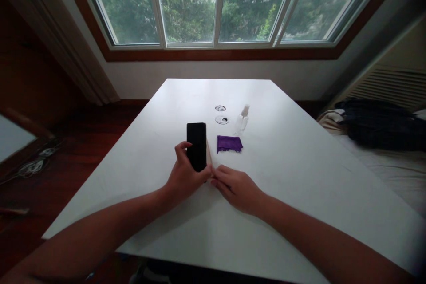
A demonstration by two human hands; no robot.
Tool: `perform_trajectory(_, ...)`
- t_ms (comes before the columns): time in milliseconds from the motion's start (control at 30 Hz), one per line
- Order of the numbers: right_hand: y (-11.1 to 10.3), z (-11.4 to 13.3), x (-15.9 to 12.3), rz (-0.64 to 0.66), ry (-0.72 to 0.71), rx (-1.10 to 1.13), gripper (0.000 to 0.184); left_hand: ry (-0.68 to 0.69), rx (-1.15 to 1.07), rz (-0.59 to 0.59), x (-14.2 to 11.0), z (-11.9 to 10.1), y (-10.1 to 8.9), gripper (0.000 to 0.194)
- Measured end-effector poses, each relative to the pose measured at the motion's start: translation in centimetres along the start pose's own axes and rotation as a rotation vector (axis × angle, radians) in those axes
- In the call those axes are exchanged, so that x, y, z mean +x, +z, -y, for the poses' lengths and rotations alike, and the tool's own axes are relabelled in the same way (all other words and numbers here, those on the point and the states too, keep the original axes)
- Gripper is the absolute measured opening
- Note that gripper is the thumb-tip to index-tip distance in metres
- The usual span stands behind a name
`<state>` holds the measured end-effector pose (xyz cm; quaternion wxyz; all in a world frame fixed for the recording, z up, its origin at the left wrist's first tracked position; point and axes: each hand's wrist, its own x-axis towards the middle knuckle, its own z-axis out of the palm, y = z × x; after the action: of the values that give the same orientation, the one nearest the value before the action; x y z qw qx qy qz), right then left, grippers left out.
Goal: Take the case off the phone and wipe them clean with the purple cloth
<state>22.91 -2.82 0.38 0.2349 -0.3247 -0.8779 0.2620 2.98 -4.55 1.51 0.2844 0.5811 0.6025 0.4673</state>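
A black smartphone (196, 146) stands tilted over the white table, its dark screen towards me. My left hand (186, 168) grips it from the left and below, with one finger at its left edge and the thumb by its lower right corner. Along the phone's right side runs a thin, pale pinkish piece (209, 156); whether it is a case or a flap I cannot tell. The fingers of my right hand (238, 188) are pinched at the lower end of that piece, close against my left thumb. What lies between those fingertips is mostly hidden.
Beyond my hands on the white table (140, 164) lie a folded purple cloth (229, 143), a clear spray bottle (242, 120) and two small round items (221, 120). A wide window (216, 9) is behind the table. Dark clothing (382, 124) lies on a bed at the right.
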Motion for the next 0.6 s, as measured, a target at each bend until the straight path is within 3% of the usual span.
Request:
perform_trajectory(100, -0.2, 0.1, -0.1, 0.003, 0.032, 0.158, 0.037, -0.009, 0.004, 0.030, -0.2, -0.1, 0.1, 0.071)
perform_trajectory(233, -0.1, -0.1, 0.1, -0.085, 0.320, 0.645, 0.053, -0.028, 0.054, 0.168, -0.7, -0.4, 0.2, 0.073)
perform_trajectory(333, 0.2, -0.1, 0.6, -0.140, 0.404, 0.876, 0.058, -0.029, 0.066, 0.278, -1.0, -0.5, 0.2, 0.076)
perform_trajectory(600, 0.1, -0.3, 1.2, -0.280, 0.498, 0.974, 0.039, -0.031, 0.030, 0.374, -0.9, -0.6, -0.4, 0.075)
